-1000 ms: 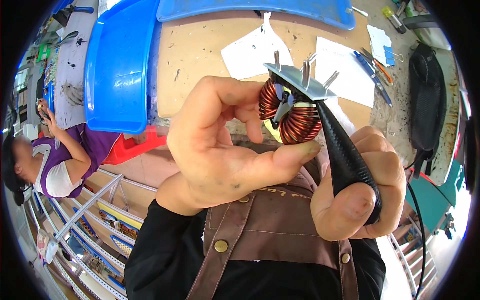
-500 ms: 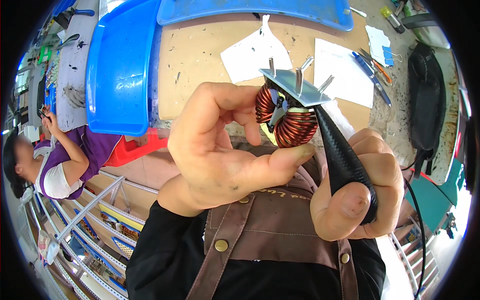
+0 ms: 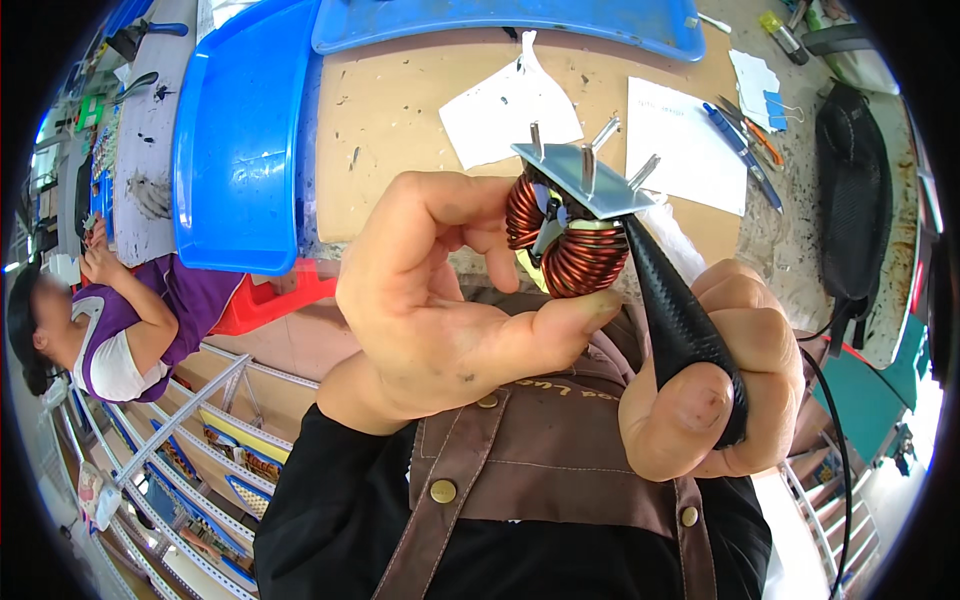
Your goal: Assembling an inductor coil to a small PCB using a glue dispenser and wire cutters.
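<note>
Head view: at frame centre, I see the left hand [image 3: 430,310] pinching a round, copper-red wire coil [image 3: 585,262]. Winding looks complete; a flat, grey metal plate [image 3: 565,178] with silvery pins [image 3: 643,172] already caps it. Right of centre, the right hand [image 3: 765,375] clasps a tapered black textured tool [image 3: 668,290], tip by the plate's corner. Remaining work: can't tell.

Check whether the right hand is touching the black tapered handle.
Touching: the head view shows the right hand wrapped around the wide end of the black tapered handle.
</note>
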The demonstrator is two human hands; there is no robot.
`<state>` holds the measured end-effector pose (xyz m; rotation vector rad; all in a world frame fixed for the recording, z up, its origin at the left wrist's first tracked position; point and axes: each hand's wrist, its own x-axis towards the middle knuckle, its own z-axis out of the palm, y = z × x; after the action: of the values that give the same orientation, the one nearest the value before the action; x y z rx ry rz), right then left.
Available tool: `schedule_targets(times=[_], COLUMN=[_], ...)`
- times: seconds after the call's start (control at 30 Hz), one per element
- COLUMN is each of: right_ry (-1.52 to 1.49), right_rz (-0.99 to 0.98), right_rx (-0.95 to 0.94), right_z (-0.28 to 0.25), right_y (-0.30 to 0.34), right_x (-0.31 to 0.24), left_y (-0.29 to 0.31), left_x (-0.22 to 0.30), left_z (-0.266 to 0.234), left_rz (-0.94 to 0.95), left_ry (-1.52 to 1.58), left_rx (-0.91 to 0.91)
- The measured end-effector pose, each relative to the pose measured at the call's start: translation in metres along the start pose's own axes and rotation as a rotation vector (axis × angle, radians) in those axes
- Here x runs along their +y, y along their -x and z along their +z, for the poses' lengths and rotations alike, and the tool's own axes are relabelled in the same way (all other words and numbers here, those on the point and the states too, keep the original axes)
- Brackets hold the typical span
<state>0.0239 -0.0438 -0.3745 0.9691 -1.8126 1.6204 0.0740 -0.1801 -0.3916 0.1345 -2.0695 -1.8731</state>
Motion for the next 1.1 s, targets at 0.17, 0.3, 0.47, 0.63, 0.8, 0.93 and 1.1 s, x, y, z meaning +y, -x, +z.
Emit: schedule_targets(times=[0.17, 0.3, 0.47, 0.63, 0.8, 0.93, 1.1], right_ry=[0.019, -0.27, -1.015, -0.904, -0.572, -0.608, -0.641], right_rz=[-0.039, 0.371, 0.595, 0.53, 0.541, 0.477, 0.506], right_rx=[0.006, -0.106, 0.154, 0.362, 0.243, 0.299, 0.397], right_z=[-0.004, -0.019, -0.027, -0.024, -0.022, -0.018, -0.017], right_y=[0.003, 0.0, -0.018, -0.017, -0.011, -0.007, -0.005], right_x=[0.005, -0.001, 0.012, 0.009, 0.008, 0.006, 0.009], left_y=[-0.001, -0.002, -0.013, -0.014, -0.016, -0.015, -0.007], left_x=[-0.002, -0.001, -0.011, -0.01, -0.006, -0.004, 0.018], left_z=[0.001, 0.0, 0.005, 0.005, 0.002, 0.0, 0.016], left_rz=[0.015, 0.061, 0.362, 0.455, 0.508, 0.507, -0.323], left_ry=[-0.001, -0.008, -0.072, -0.174, -0.227, -0.212, 0.464], left_rx=[-0.01, -0.04, 0.037, 0.054, 0.021, 0.007, 0.048])
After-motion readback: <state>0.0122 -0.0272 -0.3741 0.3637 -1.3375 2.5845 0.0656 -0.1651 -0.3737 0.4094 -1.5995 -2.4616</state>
